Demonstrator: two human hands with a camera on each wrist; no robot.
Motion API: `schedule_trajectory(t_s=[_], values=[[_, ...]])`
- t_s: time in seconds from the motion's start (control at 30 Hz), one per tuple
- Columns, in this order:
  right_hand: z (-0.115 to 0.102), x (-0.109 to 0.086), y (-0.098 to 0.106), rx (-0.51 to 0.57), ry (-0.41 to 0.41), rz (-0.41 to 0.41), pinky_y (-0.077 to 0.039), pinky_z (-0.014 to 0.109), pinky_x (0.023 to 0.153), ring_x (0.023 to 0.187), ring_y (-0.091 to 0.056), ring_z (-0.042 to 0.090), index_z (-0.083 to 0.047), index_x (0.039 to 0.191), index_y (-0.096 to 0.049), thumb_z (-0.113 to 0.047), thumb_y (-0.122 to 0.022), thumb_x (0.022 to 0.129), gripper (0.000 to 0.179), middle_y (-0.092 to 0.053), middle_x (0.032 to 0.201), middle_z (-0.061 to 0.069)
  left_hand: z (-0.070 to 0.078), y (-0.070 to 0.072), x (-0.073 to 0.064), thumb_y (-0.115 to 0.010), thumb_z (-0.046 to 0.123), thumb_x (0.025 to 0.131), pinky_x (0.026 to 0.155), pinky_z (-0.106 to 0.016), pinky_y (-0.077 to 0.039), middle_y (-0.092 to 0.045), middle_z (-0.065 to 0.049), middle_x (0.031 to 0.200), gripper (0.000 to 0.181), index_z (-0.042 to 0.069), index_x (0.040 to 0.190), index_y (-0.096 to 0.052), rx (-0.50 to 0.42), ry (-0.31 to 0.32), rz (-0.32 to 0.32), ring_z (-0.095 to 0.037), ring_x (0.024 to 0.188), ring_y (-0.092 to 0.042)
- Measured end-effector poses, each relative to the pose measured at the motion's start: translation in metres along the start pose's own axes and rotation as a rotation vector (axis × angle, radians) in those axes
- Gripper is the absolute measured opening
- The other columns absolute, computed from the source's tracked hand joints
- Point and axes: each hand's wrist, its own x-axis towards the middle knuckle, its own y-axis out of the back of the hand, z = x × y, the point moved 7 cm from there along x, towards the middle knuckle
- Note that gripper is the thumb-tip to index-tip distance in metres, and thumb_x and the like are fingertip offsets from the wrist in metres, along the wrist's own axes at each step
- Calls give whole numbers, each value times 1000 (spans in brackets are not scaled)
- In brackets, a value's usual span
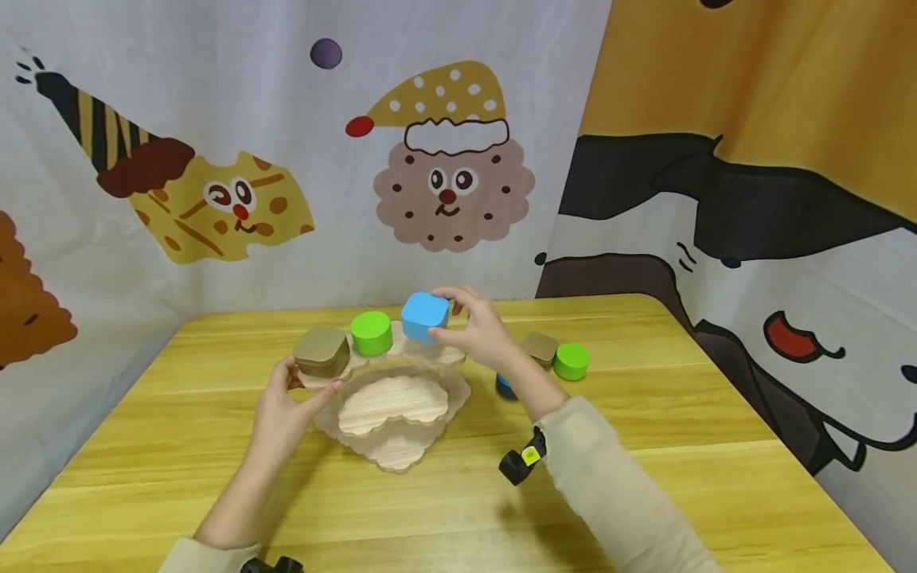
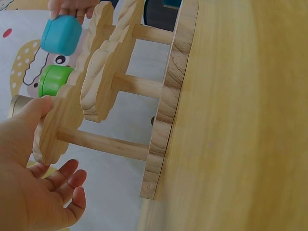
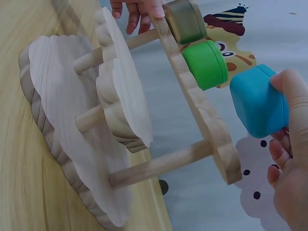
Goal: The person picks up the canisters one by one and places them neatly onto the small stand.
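Observation:
A tiered wooden stand [image 1: 396, 450] with scalloped cloud-shaped shelves on round posts stands on the table. At the left end of its top shelf, my left hand [image 1: 282, 414] grips the edge, thumb above and fingers below. A brown-gold box [image 1: 321, 352] and a round green box [image 1: 372, 333] sit on that shelf. My right hand [image 1: 478, 328] pinches a blue rounded-square box [image 1: 424, 315] between thumb and fingers. In the right wrist view, a gap shows between the blue box [image 3: 257, 102] and the top shelf [image 3: 202, 120].
To the right of the stand, another brown-gold box [image 1: 540, 348] and another round green box [image 1: 572, 361] are on the wooden table [image 1: 444, 517]. A dark item with a blue top [image 1: 505, 387] is partly hidden by my right forearm. A cartoon-printed curtain [image 1: 286, 79] hangs behind the table.

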Motion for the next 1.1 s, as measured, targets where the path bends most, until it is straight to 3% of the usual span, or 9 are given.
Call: schedule_trajectory(t_s=[0.27,0.87,1.1], values=[[4,1,-14,39,-46,-32,-47,29,71,101,-44,28,-8,128,-58,-11,-77,81,51,-52,114,5,1,0,0,-77,40,81,100,-54,-26,-46,-19,125,86,-1,142,-32,-3,5,0,-33,117,-41],[19,1,-23,28,-141,-36,-48,31,75,101,-44,23,-12,130,-57,-16,-78,81,54,-52,117,4,2,1,1,-77,40,81,100,-53,-27,-46,-19,125,86,0,143,-32,-10,1,2,-32,117,-41],[20,-2,-17,25,-121,-36,-47,37,82,107,-45,22,-13,136,-52,-22,-78,82,60,-53,122,1,1,0,1,-77,39,80,101,-54,-27,-46,-20,126,88,-1,143,-31,-11,1,0,-33,117,-41]])
